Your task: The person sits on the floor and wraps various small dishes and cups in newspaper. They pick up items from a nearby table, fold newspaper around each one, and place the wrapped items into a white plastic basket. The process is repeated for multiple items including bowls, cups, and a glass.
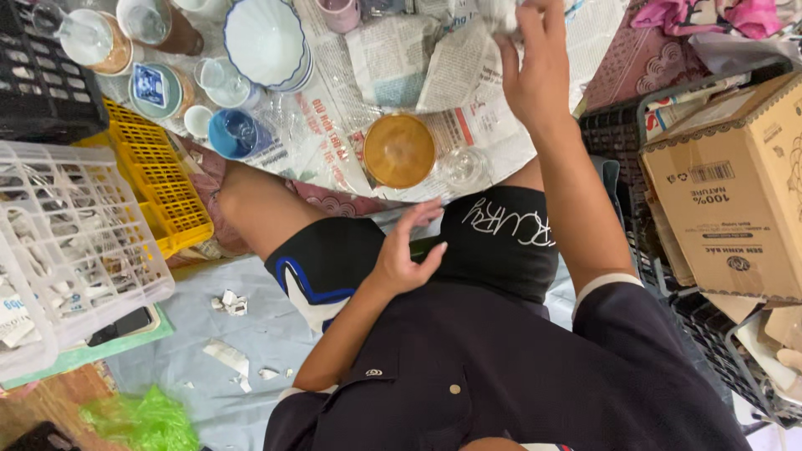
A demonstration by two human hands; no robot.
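Right hand (535, 71) grips crumpled paper (501, 12) above a round amber glass bowl (399, 150).

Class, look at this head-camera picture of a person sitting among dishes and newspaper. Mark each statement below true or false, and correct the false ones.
1. The right hand is raised over the newspaper at something white and crumpled. True.
2. The left hand grips the amber bowl. False: it hovers open above the lap, apart from the bowl.
3. A cardboard box stands at the right side of the picture. True.
4. The yellow crate lies right of the cardboard box. False: it lies at the left side of the picture, beside the white basket.
5. The blue-rimmed white bowl sits on the person's lap. False: it sits on the newspaper, farther out.
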